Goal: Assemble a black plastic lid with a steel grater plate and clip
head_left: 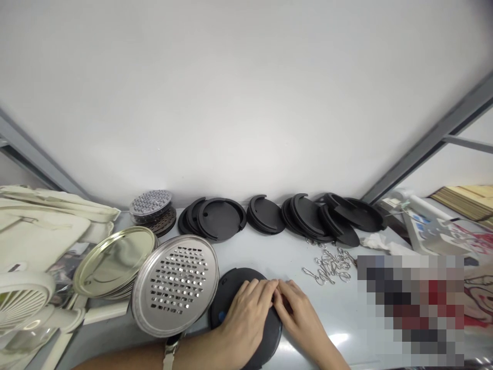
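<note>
A black round plastic disc point(265, 339) lies on the table in front of me, with a small blue spot partly covered near its left side. My left hand point(248, 318) lies across the disc, its fingers together and bent over the right edge. Thumb and fingers of my right hand point(298, 313) pinch at that same edge, touching the left fingertips. Whatever sits between the right fingers is hidden. Just left of the disc, a round metal grater plate point(175, 285) leans at a tilt above my left forearm.
Gold-coloured round lids point(115, 262) are stacked at left, near a white fan point(23, 303). Perforated metal discs point(150, 203) and black round parts point(223, 218) line the wall. Small metal clips point(331, 264) lie scattered at right, beside a pixelated patch. A grey power strip point(435, 231) is farther right.
</note>
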A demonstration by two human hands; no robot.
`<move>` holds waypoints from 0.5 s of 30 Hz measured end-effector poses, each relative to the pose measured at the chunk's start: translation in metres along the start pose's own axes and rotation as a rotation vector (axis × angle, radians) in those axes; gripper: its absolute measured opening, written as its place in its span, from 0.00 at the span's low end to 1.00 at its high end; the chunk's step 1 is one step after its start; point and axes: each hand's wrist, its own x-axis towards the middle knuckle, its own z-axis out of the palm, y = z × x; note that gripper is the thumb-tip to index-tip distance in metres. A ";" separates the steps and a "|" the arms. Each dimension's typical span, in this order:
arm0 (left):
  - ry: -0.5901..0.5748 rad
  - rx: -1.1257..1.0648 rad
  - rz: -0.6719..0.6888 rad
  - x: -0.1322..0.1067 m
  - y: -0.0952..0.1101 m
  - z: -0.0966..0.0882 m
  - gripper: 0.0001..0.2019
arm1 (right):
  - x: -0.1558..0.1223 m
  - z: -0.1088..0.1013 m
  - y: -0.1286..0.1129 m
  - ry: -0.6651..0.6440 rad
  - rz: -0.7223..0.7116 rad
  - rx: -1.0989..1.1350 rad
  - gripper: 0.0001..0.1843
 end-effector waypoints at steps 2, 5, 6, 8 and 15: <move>0.005 0.002 0.000 0.000 0.000 0.000 0.22 | -0.001 0.001 0.000 0.010 -0.006 0.006 0.12; 0.005 0.022 0.011 0.000 0.000 0.000 0.22 | -0.001 0.001 0.000 0.022 -0.009 0.008 0.12; 0.006 0.026 0.015 0.000 0.000 0.000 0.22 | -0.001 0.001 0.000 0.023 -0.008 0.008 0.12; 0.009 0.030 0.020 0.000 0.000 0.001 0.22 | -0.001 0.001 -0.001 0.020 -0.006 0.013 0.12; 0.023 0.069 0.023 0.000 0.000 0.000 0.21 | -0.002 0.002 0.000 0.010 -0.004 0.016 0.12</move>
